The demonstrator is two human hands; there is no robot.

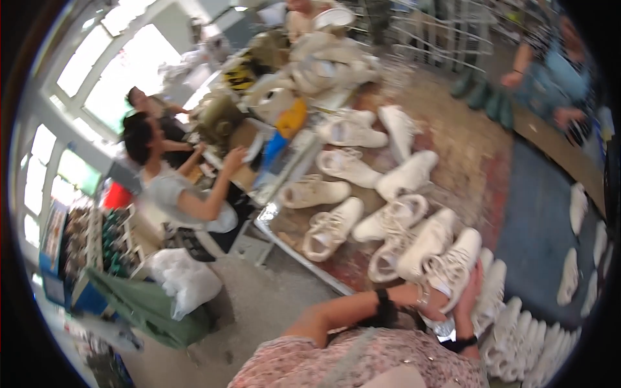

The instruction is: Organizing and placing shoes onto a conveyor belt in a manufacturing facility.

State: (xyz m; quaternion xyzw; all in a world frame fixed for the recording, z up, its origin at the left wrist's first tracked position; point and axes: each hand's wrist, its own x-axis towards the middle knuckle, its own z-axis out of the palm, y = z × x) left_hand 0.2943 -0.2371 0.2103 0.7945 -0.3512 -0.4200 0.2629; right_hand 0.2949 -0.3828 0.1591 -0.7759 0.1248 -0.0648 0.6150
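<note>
A cream lace-up sneaker (460, 258) is held in front of me at the table's near right corner, its toe pointing away. My left hand (432, 299) is closed around its heel end. Along the right side of the same shoe lies my right hand (469, 294), its fingers partly hidden by the shoe. Close by on the left, another cream sneaker (424, 246) rests on the worn brown table (446, 139). Several more cream sneakers (349, 168) lie loosely there, with toes turned various ways. Dark bands circle both my wrists.
Rows of cream shoes (517, 339) stand at my lower right. A dark conveyor belt (537, 213) carries shoe pieces on the right. Dark green shoes (482, 97) stand beyond, near a white wire rack (446, 32). People work at the left and far right. A green sack (149, 304) sits lower left.
</note>
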